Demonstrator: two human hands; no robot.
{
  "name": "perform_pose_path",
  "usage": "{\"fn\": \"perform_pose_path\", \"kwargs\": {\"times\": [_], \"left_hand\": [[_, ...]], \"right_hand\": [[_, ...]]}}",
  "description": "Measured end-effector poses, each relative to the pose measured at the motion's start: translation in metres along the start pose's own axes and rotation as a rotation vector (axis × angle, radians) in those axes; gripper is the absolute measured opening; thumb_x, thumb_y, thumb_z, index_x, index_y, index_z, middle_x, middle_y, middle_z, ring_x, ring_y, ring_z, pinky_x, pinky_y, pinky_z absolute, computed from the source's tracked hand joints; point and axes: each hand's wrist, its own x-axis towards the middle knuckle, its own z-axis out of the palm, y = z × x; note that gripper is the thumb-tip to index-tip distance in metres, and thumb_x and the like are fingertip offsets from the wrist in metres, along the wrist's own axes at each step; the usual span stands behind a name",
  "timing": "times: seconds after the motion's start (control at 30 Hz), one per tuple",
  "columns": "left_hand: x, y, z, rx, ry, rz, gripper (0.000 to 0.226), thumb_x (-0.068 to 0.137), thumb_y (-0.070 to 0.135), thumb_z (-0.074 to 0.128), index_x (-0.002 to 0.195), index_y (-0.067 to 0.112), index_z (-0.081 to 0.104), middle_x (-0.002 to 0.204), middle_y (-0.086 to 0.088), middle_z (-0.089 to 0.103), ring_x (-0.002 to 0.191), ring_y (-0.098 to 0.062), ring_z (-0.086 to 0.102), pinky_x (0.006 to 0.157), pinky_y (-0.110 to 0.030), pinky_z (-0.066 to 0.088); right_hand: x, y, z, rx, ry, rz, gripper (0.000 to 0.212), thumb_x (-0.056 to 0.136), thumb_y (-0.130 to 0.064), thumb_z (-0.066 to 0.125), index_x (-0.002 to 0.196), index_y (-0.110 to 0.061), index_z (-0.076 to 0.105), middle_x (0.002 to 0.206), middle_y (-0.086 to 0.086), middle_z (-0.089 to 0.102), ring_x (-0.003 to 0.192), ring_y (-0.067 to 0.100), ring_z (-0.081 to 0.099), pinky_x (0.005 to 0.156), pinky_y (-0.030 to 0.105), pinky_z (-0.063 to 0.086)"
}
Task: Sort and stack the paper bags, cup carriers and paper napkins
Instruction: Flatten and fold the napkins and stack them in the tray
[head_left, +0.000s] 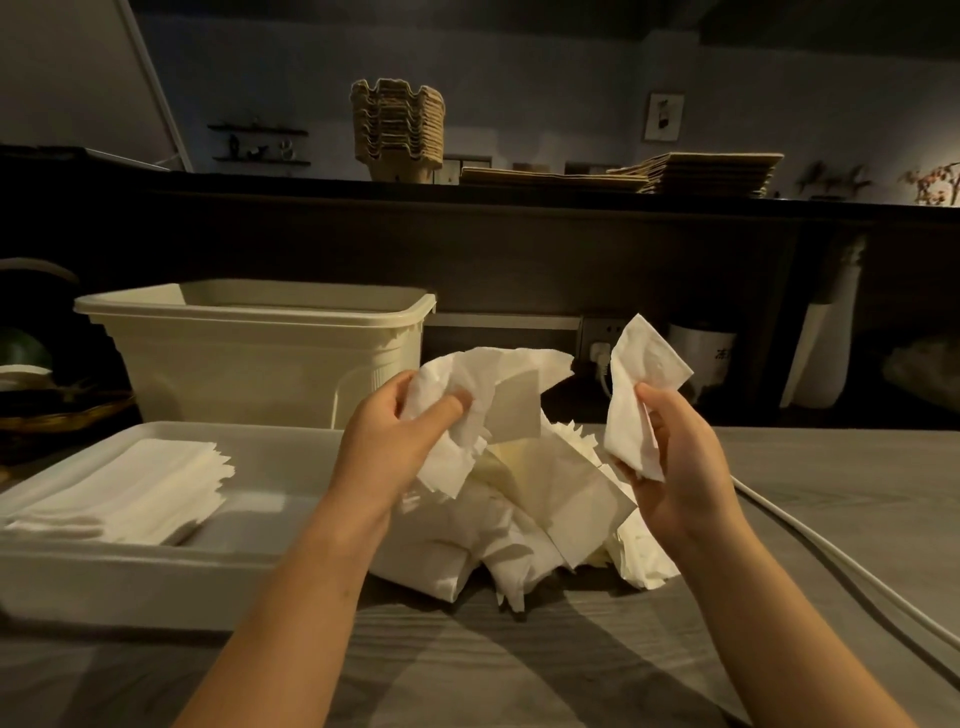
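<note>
A loose heap of white paper napkins (524, 525) lies on the grey counter in front of me. My left hand (387, 441) grips a crumpled bunch of napkins (483, 384) lifted above the heap. My right hand (675, 467) pinches a single folded napkin (641, 374), held upright to the right of the bunch. A neat stack of napkins (130, 493) rests in the white tray (156, 571) at the left. On the high dark shelf behind stand stacked cup carriers (397, 130) and flat brown paper bags (675, 174).
A cream plastic tub (249, 353) stands behind the tray. A white cable (831, 561) runs across the counter on the right from a wall socket (597, 343). A wicker basket (57, 410) sits at the far left, and a white jar (701, 353) under the shelf.
</note>
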Motion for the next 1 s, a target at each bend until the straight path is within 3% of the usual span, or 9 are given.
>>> {"fn": "perform_pose_path", "kwargs": {"times": [0.17,0.27,0.37,0.5,0.57,0.67,0.87,1.0], "left_hand": [[0.004,-0.001,-0.002,-0.265,0.064,-0.141,0.006,0.084,0.031,0.065,0.085,0.031,0.059,0.092,0.001,0.066,0.086,-0.019,0.062,0.068,-0.032,0.050],[0.004,0.000,-0.001,-0.386,0.073,-0.205,0.018,0.083,0.034,0.066,0.100,0.031,0.061,0.104,-0.003,0.065,0.096,-0.023,0.062,0.083,-0.039,0.052],[0.002,0.001,0.000,-0.486,0.052,-0.278,0.012,0.084,0.036,0.063,0.094,0.029,0.060,0.096,-0.003,0.066,0.090,-0.023,0.062,0.078,-0.037,0.053],[-0.003,0.004,0.007,-0.692,-0.031,-0.411,0.027,0.079,0.036,0.067,0.099,0.020,0.065,0.080,-0.007,0.072,0.079,-0.025,0.067,0.063,-0.036,0.055],[-0.005,0.001,0.013,-0.721,-0.089,-0.452,0.040,0.070,0.039,0.070,0.104,0.016,0.066,0.086,-0.011,0.073,0.084,-0.028,0.068,0.072,-0.041,0.056],[-0.004,-0.007,0.022,-0.637,-0.093,-0.495,0.048,0.072,0.044,0.069,0.112,0.019,0.063,0.102,-0.013,0.069,0.097,-0.034,0.064,0.087,-0.049,0.052],[-0.009,-0.008,0.027,-0.631,-0.182,-0.520,0.047,0.075,0.039,0.065,0.117,0.019,0.059,0.106,-0.013,0.067,0.097,-0.030,0.062,0.077,-0.041,0.054],[-0.012,-0.010,0.028,-0.690,-0.247,-0.583,0.056,0.066,0.034,0.069,0.118,0.017,0.058,0.105,-0.013,0.067,0.098,-0.030,0.063,0.069,-0.038,0.055]], "right_hand": [[0.002,0.003,-0.003,-0.033,-0.086,0.034,0.010,0.093,-0.026,0.049,0.094,-0.021,0.058,0.085,0.001,0.057,0.081,0.016,0.055,0.065,0.029,0.046],[0.001,0.003,-0.001,-0.073,-0.229,0.049,0.018,0.083,-0.030,0.055,0.096,-0.018,0.060,0.072,-0.003,0.063,0.069,0.012,0.062,0.058,0.026,0.051],[-0.004,0.001,0.002,-0.073,-0.348,0.020,0.028,0.070,-0.028,0.057,0.096,-0.016,0.061,0.065,-0.010,0.067,0.061,0.005,0.066,0.053,0.019,0.052],[-0.006,0.003,0.001,-0.078,-0.479,0.004,0.019,0.071,-0.019,0.067,0.090,-0.017,0.069,0.079,-0.006,0.072,0.074,0.010,0.069,0.062,0.021,0.055],[-0.006,0.007,0.002,-0.123,-0.513,-0.009,0.018,0.068,-0.022,0.075,0.085,-0.025,0.074,0.089,-0.004,0.073,0.084,0.014,0.070,0.075,0.033,0.058],[-0.006,0.010,0.003,-0.184,-0.497,-0.061,0.015,0.064,-0.028,0.077,0.078,-0.031,0.075,0.087,-0.007,0.073,0.087,0.011,0.069,0.085,0.034,0.055],[-0.008,0.015,0.009,-0.263,-0.395,-0.116,0.017,0.074,-0.025,0.061,0.090,-0.026,0.067,0.082,-0.014,0.072,0.082,0.003,0.067,0.079,0.027,0.049],[-0.001,0.017,0.006,-0.230,-0.232,-0.119,0.013,0.087,-0.015,0.057,0.093,-0.023,0.065,0.078,-0.011,0.070,0.078,0.009,0.067,0.066,0.024,0.052]]}}
